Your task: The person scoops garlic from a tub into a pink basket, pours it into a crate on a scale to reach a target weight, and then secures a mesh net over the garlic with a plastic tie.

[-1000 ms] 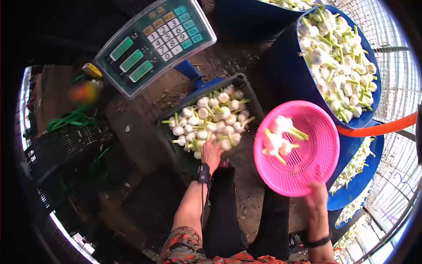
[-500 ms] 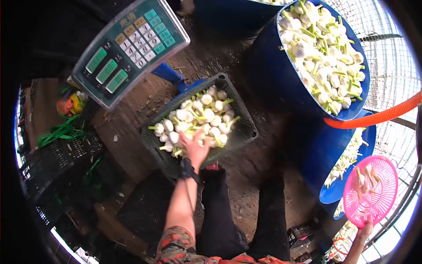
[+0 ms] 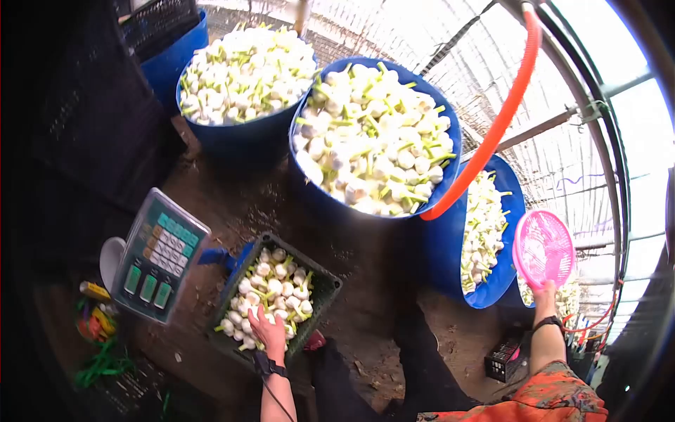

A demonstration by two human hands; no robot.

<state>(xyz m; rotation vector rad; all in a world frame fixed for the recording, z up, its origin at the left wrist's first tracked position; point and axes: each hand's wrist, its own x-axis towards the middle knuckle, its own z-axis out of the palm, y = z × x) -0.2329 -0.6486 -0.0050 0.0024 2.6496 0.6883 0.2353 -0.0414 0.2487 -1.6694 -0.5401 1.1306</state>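
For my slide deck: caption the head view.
Left hand rests on white bulbs in a black crate; right hand holds a pink basket.

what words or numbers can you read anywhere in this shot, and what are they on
No text reads clearly.
scale keypad: marks on the white and coloured keys, too small and blurred to read.
scale display windows: green, no digits legible.
pink basket, blue tubs, black crate: no lettering visible.
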